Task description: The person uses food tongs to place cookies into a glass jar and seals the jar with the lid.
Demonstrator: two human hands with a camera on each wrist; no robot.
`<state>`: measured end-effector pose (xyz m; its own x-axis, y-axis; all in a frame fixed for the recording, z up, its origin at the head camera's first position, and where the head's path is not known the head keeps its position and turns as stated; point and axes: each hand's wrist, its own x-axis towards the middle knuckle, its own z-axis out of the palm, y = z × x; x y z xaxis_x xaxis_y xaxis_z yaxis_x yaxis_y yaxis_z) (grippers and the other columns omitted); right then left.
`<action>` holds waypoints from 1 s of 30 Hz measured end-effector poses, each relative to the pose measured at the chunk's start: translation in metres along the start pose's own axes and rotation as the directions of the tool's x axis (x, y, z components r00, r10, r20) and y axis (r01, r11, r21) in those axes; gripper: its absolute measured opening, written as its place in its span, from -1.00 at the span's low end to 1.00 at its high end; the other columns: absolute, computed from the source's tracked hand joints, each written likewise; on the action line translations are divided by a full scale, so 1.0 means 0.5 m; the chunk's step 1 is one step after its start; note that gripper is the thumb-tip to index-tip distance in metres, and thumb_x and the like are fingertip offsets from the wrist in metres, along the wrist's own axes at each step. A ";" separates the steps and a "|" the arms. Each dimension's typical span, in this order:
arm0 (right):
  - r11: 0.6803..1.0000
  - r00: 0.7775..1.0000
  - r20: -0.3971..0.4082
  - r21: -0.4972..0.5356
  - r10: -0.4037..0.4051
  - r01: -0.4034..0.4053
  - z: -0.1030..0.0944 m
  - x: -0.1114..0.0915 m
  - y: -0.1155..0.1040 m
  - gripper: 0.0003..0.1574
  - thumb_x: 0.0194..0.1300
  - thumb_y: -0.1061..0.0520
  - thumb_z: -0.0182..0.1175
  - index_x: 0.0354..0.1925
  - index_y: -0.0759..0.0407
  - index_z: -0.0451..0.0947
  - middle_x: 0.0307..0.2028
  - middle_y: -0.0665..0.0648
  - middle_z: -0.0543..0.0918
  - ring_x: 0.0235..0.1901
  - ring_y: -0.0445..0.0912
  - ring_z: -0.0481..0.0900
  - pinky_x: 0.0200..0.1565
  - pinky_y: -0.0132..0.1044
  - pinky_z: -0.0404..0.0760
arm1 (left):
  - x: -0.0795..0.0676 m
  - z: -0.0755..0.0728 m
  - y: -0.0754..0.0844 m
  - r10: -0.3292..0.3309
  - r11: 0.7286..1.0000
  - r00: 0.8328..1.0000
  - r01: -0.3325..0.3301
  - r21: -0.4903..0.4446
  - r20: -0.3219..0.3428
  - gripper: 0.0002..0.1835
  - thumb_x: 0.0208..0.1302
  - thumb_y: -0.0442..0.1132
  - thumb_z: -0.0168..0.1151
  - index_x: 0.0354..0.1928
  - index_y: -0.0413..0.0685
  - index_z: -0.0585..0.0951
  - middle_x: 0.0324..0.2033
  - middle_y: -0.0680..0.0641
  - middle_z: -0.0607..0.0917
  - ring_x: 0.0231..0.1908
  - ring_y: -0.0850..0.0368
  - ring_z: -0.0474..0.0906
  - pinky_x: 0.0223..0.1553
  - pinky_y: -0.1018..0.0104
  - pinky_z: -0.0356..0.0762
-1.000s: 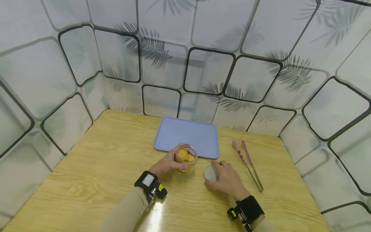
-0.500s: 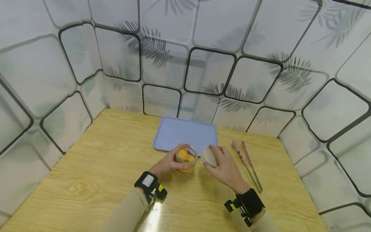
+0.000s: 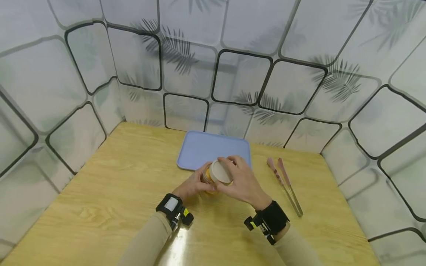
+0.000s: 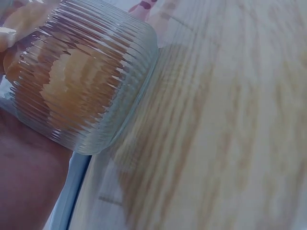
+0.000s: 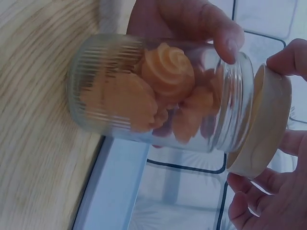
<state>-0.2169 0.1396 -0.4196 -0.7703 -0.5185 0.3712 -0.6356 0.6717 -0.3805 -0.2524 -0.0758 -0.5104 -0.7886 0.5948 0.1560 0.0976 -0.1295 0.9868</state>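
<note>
A ribbed glass jar with several orange swirled pieces inside stands in front of the tray. My left hand grips it from the left, thumb near its neck in the right wrist view. With its fingers round the edge, my right hand holds a pale round lid at the jar's mouth. The lid sits tilted there, one side close to the threaded rim and the other farther off. In the head view the lid and right hand hide most of the jar; the left wrist view shows the jar's ribbed base.
Behind the hands a blue tray lies on the wooden table. Tongs with pink ends lie to the right of the right hand. A patterned curtain rises along the table's back and sides.
My right hand has lifted the lid and carried it left from beside the jar to over its mouth. The left hand stays around the jar in the same place.
</note>
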 end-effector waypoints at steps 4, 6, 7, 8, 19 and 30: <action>1.000 1.000 -0.010 -0.013 -0.014 0.014 0.006 0.018 -0.005 -0.14 0.18 -0.19 0.34 0.39 0.05 0.45 0.13 0.26 0.51 -0.01 0.08 0.50 -0.17 -0.09 0.60 | 0.005 -0.005 0.005 0.011 1.000 1.000 -0.010 0.011 -0.024 -0.12 0.14 -0.33 0.38 0.51 0.05 0.22 0.27 -0.16 0.42 0.22 0.00 0.35 0.34 0.05 0.26; 1.000 1.000 0.000 -0.026 -0.018 0.018 0.009 0.024 -0.006 -0.13 0.18 -0.20 0.34 0.39 0.05 0.45 0.12 0.25 0.51 -0.01 0.07 0.49 -0.17 -0.09 0.61 | 0.006 -0.008 0.006 0.015 1.000 0.999 -0.014 0.013 -0.029 -0.10 0.12 -0.35 0.37 0.52 -0.02 0.20 0.27 -0.20 0.40 0.22 -0.02 0.34 0.35 0.03 0.24; 0.999 1.000 0.006 -0.030 -0.019 0.019 0.011 0.026 -0.006 -0.13 0.18 -0.21 0.33 0.39 0.06 0.45 0.12 0.25 0.51 -0.01 0.07 0.49 -0.17 -0.10 0.61 | 0.005 -0.008 0.006 0.016 1.000 0.999 -0.015 0.018 -0.031 -0.09 0.12 -0.35 0.37 0.52 -0.05 0.19 0.28 -0.22 0.39 0.22 -0.02 0.34 0.36 0.03 0.23; 0.999 1.000 0.012 -0.034 -0.020 0.020 0.012 0.028 -0.007 -0.13 0.18 -0.21 0.33 0.39 0.06 0.45 0.11 0.25 0.51 -0.02 0.06 0.49 -0.17 -0.10 0.61 | 0.005 -0.009 0.006 0.019 1.000 0.999 -0.018 0.026 -0.030 -0.07 0.13 -0.35 0.37 0.54 -0.07 0.17 0.28 -0.23 0.38 0.23 -0.02 0.33 0.36 0.03 0.22; 0.996 0.998 0.027 -0.058 -0.059 0.061 0.013 0.030 -0.010 -0.13 0.17 -0.23 0.33 0.36 0.13 0.49 0.06 0.26 0.53 -0.04 0.09 0.49 -0.11 -0.06 0.57 | 0.008 -0.002 -0.002 0.040 0.999 0.999 -0.039 0.032 -0.012 -0.05 0.13 -0.37 0.33 0.56 -0.18 0.11 0.29 -0.28 0.39 0.22 0.05 0.34 0.36 0.12 0.25; 0.993 0.993 0.076 -0.065 -0.091 0.096 0.019 0.037 -0.014 -0.06 0.10 -0.27 0.37 0.35 0.13 0.49 0.08 0.24 0.52 -0.06 0.08 0.45 -0.10 -0.05 0.51 | 0.000 -0.001 0.001 -0.006 1.000 1.000 0.006 0.019 -0.013 0.01 0.13 -0.36 0.31 0.60 -0.17 0.03 0.39 -0.34 0.31 0.33 -0.08 0.30 0.40 0.08 0.23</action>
<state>-0.2274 0.1205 -0.4180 -0.7111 -0.6162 0.3385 -0.7017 0.6521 -0.2869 -0.2526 -0.0763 -0.5098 -0.7973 0.5848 0.1494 0.1043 -0.1103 0.9884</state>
